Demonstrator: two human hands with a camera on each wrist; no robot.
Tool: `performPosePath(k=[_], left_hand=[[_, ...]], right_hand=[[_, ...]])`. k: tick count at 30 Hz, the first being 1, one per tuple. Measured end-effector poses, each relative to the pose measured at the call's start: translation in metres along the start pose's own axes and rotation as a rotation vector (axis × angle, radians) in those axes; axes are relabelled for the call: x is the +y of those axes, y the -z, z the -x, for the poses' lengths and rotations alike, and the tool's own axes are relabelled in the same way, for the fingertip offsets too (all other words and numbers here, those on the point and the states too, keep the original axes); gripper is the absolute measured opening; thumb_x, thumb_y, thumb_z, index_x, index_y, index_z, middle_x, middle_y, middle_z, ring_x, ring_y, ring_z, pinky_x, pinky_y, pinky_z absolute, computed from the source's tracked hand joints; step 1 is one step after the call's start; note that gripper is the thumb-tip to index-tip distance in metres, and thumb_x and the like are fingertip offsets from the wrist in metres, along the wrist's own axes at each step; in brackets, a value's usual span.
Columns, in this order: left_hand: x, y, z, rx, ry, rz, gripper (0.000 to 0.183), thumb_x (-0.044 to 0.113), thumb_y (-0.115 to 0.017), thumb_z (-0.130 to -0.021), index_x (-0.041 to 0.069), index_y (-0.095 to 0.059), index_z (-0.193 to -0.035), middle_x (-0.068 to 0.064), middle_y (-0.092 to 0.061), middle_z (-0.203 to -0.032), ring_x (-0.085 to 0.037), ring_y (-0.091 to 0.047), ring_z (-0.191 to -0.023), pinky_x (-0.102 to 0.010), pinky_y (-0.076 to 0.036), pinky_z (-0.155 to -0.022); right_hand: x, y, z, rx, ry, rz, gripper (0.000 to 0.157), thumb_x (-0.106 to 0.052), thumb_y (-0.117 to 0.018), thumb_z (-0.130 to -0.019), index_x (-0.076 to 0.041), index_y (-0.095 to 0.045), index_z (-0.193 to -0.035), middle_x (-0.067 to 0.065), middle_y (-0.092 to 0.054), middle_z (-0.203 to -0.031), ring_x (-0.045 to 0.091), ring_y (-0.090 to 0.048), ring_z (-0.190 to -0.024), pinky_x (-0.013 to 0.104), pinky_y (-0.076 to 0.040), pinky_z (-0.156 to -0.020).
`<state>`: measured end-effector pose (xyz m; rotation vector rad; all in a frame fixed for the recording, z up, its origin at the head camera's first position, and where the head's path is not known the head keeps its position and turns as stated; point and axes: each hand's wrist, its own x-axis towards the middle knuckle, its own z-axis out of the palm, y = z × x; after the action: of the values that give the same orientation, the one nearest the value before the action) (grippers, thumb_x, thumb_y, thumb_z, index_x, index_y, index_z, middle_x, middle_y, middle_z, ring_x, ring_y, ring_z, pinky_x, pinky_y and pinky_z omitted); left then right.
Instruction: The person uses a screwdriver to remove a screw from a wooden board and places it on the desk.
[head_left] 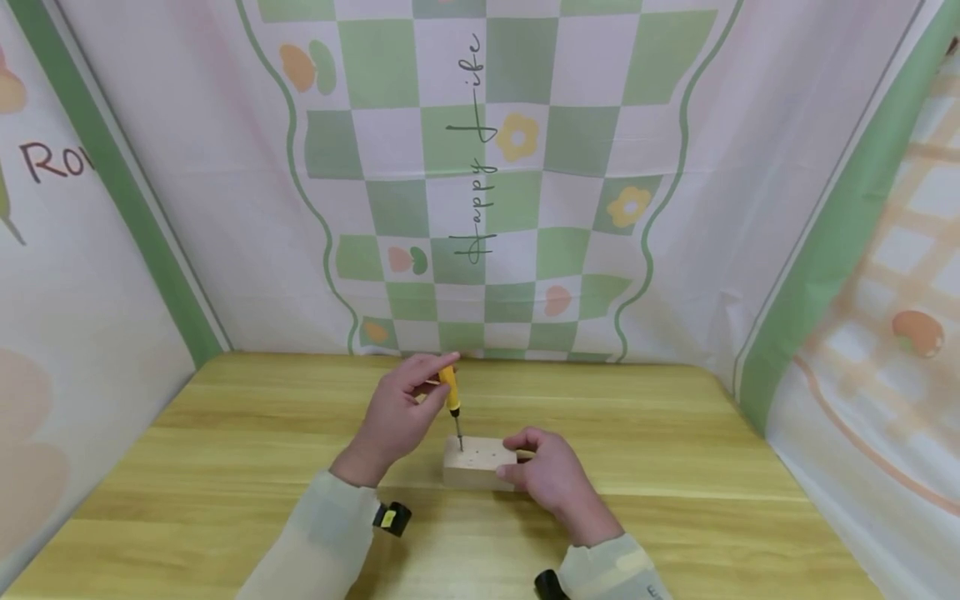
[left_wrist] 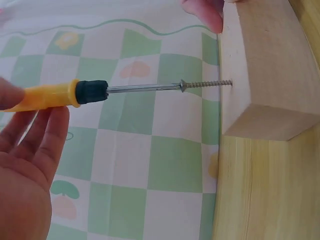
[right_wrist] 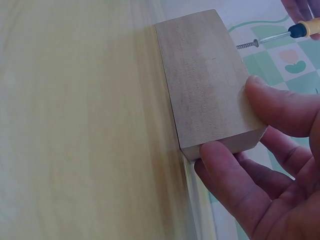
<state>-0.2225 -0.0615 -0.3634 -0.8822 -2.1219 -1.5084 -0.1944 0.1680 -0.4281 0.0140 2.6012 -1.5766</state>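
Observation:
My left hand (head_left: 393,417) holds a yellow-handled screwdriver (head_left: 452,395) between thumb and fingers, shaft pointing down. In the left wrist view, the screwdriver's tip meets the head of a metal screw (left_wrist: 207,84). That screw's point stands in the face of a pale wooden block (left_wrist: 280,55), with most of its thread exposed. The block lies on the table, with several small dark holes or marks on its top in the head view. My right hand (head_left: 555,471) grips the block's right end, with the thumb and a finger on it in the right wrist view.
The wood-grain table (head_left: 637,500) extends around the block on all sides. A fabric backdrop (head_left: 517,208) with green checks hangs at the table's far edge, and printed cloth walls flank it left and right. A black wrist device (head_left: 393,517) sits by the left cuff.

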Motion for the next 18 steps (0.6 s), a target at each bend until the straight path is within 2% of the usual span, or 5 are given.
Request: performPosePath(k=[4,10,15,18], left_hand=[[-0.0004,-0.0003,-0.0003,0.018,0.003,-0.011,0.043,-0.003,-0.07,-0.091,0.013,-0.068,-0.13,-0.002,-0.061,-0.103,-0.015,-0.062,-0.093,-0.03,-0.057,-0.078],[-0.0014,0.0003,0.0,0.005,-0.006,0.023,0.045,-0.009,-0.062,-0.093,0.011,-0.066,-0.133,-0.002,-0.064,-0.111,-0.017,-0.063,-0.097,-0.034,-0.057,-0.08],[-0.0005,0.0007,-0.001,0.026,0.005,-0.007,0.041,-0.003,-0.068,-0.093,0.012,-0.067,-0.131,-0.004,-0.062,-0.104,-0.016,-0.062,-0.093,-0.031,-0.057,-0.078],[0.0002,0.0009,-0.0004,0.025,0.013,0.012,0.042,-0.006,-0.066,-0.093,0.011,-0.067,-0.131,-0.004,-0.061,-0.104,-0.018,-0.062,-0.096,-0.032,-0.057,-0.077]], right_hand=[[-0.0002,-0.0003,0.0003,0.006,-0.001,-0.001,0.033,-0.009,-0.083,-0.079,-0.01,-0.071,-0.109,0.011,-0.062,-0.124,0.025,-0.062,-0.098,0.033,-0.057,-0.066],[-0.0003,-0.0004,-0.0002,0.01,-0.006,-0.006,0.033,-0.008,-0.083,-0.078,-0.01,-0.071,-0.109,0.011,-0.061,-0.125,0.025,-0.061,-0.099,0.033,-0.057,-0.066],[0.0001,-0.0005,-0.0003,0.011,-0.008,-0.009,0.033,-0.008,-0.084,-0.078,-0.01,-0.071,-0.109,0.011,-0.061,-0.125,0.025,-0.062,-0.099,0.033,-0.057,-0.066],[0.0006,-0.0005,-0.0004,0.011,-0.006,-0.007,0.033,-0.008,-0.083,-0.078,-0.01,-0.071,-0.109,0.011,-0.061,-0.125,0.025,-0.062,-0.098,0.033,-0.057,-0.066]])
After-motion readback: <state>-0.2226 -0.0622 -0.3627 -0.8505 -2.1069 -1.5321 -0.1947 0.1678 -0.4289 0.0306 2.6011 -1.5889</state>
